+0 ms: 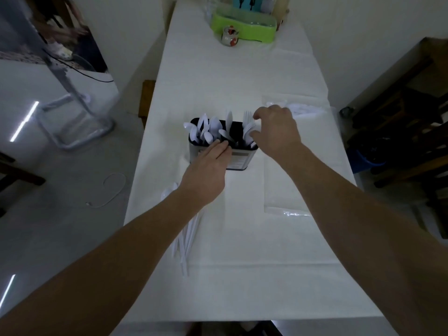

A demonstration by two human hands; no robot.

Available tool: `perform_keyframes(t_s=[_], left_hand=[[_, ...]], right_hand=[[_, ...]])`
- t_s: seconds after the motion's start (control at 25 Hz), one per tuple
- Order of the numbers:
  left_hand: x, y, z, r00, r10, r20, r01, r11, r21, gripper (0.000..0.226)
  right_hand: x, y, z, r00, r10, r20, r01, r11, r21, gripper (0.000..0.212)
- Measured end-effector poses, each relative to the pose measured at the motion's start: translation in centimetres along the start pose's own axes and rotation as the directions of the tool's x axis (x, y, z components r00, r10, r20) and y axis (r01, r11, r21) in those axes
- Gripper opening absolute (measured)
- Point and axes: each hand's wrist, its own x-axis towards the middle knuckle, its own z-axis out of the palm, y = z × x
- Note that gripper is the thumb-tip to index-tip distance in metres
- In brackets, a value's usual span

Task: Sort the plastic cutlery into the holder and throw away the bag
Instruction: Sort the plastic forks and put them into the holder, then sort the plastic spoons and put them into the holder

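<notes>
Crowding holder point(238, 159) — loose knives point(186, 238), bag point(303, 110)

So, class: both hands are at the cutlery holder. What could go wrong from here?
1. The right hand is among the forks at the holder edge; a push sideways might tip it, though the left hand steadies the front.
2. Loose knives lie under the left forearm near the table edge; a sweep could knock them off.
3. The clear bag is hard to see and may be forgotten.
</notes>
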Motion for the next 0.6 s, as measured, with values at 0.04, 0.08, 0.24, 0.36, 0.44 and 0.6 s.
perform_keyframes(t_s=[0.04, 0.08, 0.24, 0.36, 0.44, 0.6], left_hand=[[-0.7, -0.1, -0.6, 1.000, -0.004, -0.031, 0.004, 1.000, -0.009, 0.052], [-1.6, -0.4, -1.2, 0.998, -0.021, -0.056, 0.021, 1.000, -0.015, 0.052], [-6.9, -2.2, -2.9, 0.980, -0.184, -0.073, 0.187, 0.981, 0.041, 0.055], [-10.2, -3.7, -3.2, 0.954, -0.299, 0.010, 0.295, 0.945, 0.140, 0.052], [-12.0, -3.7, -3.2, 0.927, -0.374, -0.014, 0.372, 0.919, 0.132, 0.045], [-15.4, -3.2, -2.3, 0.857, -0.513, 0.036, 0.504, 0.852, 0.143, 0.031]], right_hand=[[-0.6, -0.1, -0.3, 0.999, -0.011, -0.053, 0.013, 0.999, 0.039, 0.036], [-1.4, -0.4, -0.5, 0.993, -0.025, -0.118, 0.036, 0.995, 0.088, 0.034], [-6.4, -3.1, 1.1, 0.959, -0.111, -0.262, 0.170, 0.962, 0.214, 0.024], [-9.9, -5.3, 4.3, 0.992, -0.089, -0.086, 0.108, 0.962, 0.250, 0.029], [-12.2, -6.6, 6.5, 0.997, -0.061, 0.053, 0.043, 0.959, 0.281, 0.034], [-16.4, -8.3, 9.9, 0.977, 0.010, 0.214, -0.076, 0.950, 0.303, 0.036]])
